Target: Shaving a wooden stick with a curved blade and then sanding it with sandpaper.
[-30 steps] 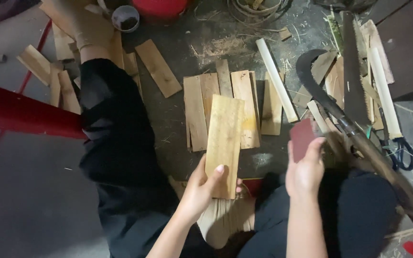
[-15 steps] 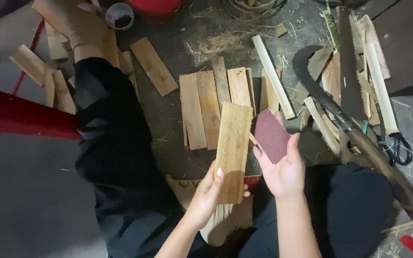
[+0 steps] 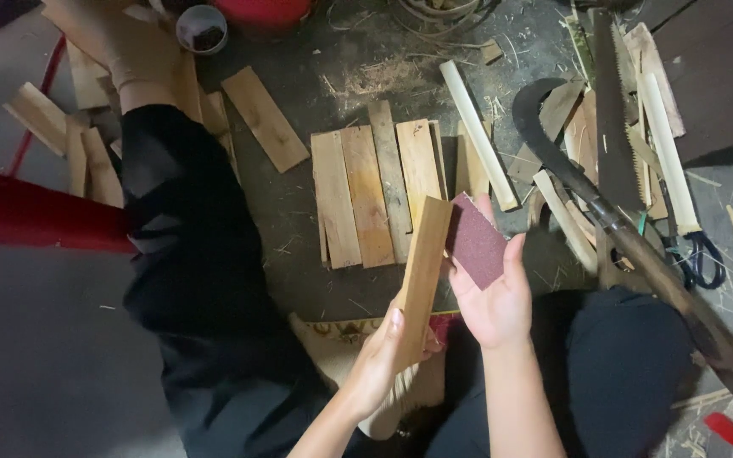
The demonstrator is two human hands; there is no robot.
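Observation:
My left hand (image 3: 386,356) grips the lower end of a flat wooden slat (image 3: 423,270), which stands tilted on edge above my lap. My right hand (image 3: 495,297) holds a dark red piece of sandpaper (image 3: 474,242) in its palm, pressed against the slat's right edge near the top. Both hands sit in the lower middle of the head view, between my legs in black trousers (image 3: 188,280).
A row of several finished slats (image 3: 379,191) lies on the dark floor just beyond my hands. A curved sickle with a wooden handle (image 3: 604,220), a saw (image 3: 617,119), scissors (image 3: 702,254) and pale sticks lie to the right. More slats (image 3: 263,117) and a small bowl (image 3: 201,27) lie upper left.
My right hand brought the sandpaper from beside the sickle over to the slat. The slat has turned from lying flat-faced to standing on edge.

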